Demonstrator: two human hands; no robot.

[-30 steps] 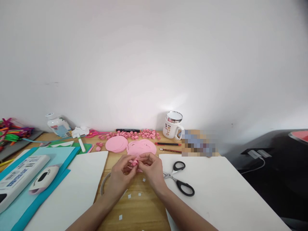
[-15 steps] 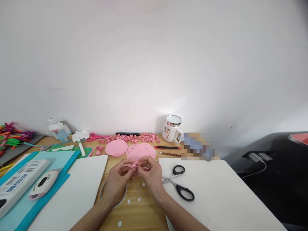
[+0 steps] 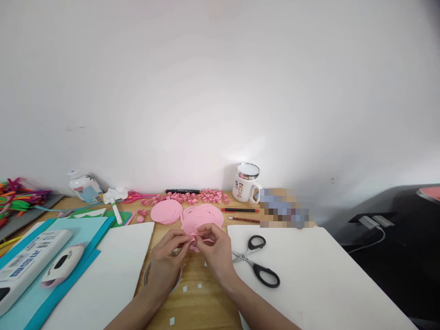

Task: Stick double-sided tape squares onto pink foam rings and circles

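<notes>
Over the wood desk [image 3: 192, 314], L hand [image 3: 167, 256] & R hand [image 3: 216, 251] both pinch a small pink paper piece [image 3: 193, 237], right by the pink paper circles [image 3: 202, 214]. Prob v light, bendy, creases easily imo; hold edges gently.

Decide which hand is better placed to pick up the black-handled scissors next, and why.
Probably the right hand: the scissors lie beside it, on its outer side, while the left hand is farther across. Both seem to pinch the pink paper piece, so the right would need freeing first.
</notes>
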